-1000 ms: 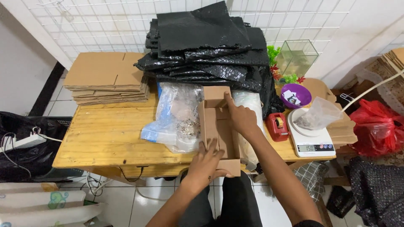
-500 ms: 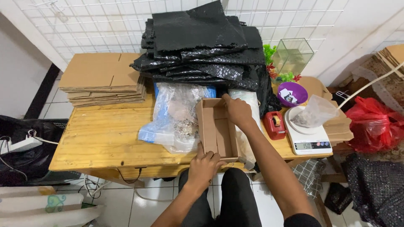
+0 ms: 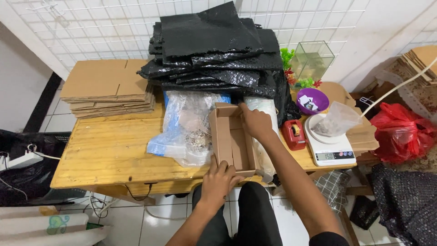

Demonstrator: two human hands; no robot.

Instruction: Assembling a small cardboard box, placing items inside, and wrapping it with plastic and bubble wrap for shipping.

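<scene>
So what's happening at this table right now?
A person is shaping a small open cardboard box on the wooden table. The left hand grips its near end, the right hand presses its far corner. A clear plastic bag lies beside it, and a white scale carries another bag.

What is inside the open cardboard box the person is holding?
The cardboard box looks empty: only its bare brown floor and walls show. The left hand covers the near end and the right hand the far corner.
</scene>
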